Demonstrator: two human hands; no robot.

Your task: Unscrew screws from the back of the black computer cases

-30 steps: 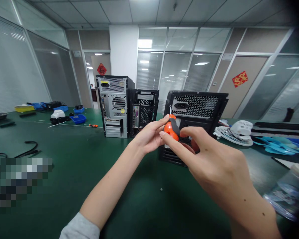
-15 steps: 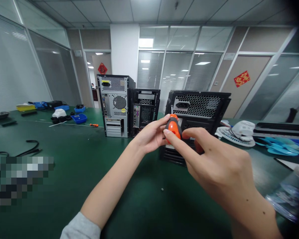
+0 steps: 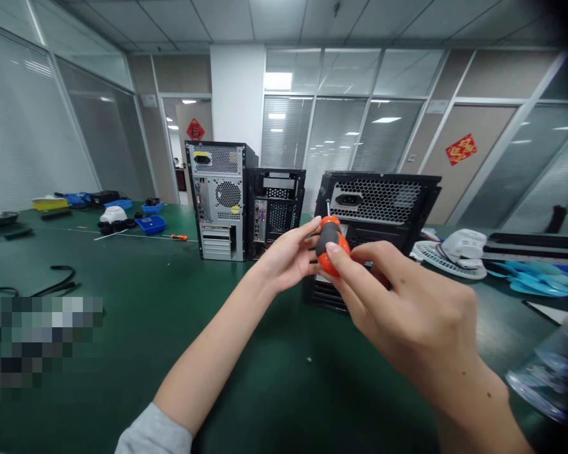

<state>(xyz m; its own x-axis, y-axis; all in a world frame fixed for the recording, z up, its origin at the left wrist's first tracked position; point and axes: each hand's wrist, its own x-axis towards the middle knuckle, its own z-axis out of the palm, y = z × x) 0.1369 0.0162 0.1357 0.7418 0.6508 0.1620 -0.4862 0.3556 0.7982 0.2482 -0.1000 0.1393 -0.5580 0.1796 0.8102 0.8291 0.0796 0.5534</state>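
Note:
A screwdriver (image 3: 330, 253) with an orange and black handle points away from me, its metal shaft at the upper left of a black computer case (image 3: 378, 230). My right hand (image 3: 409, 302) pinches the handle between thumb and fingers. My left hand (image 3: 291, 258) has its fingertips closed at the front collar of the same screwdriver, with some fingers hidden behind the handle. The shaft's tip meets the case's rear panel near the honeycomb grille, and whether a screw is under it I cannot make out. A tiny screw-like piece (image 3: 308, 360) lies on the green table.
Two more computer cases, a grey-backed one (image 3: 221, 202) and a black one (image 3: 277, 211), stand left of centre. An orange screwdriver (image 3: 178, 238) and blue trays (image 3: 150, 224) lie further left. Fan parts (image 3: 464, 252), blue blades (image 3: 532, 277) and a clear plastic container (image 3: 546, 369) are at right.
The screwdriver handle has turned, so its dark grip strip now faces me. My right fingers have shifted round the handle; my left hand has stayed almost still.

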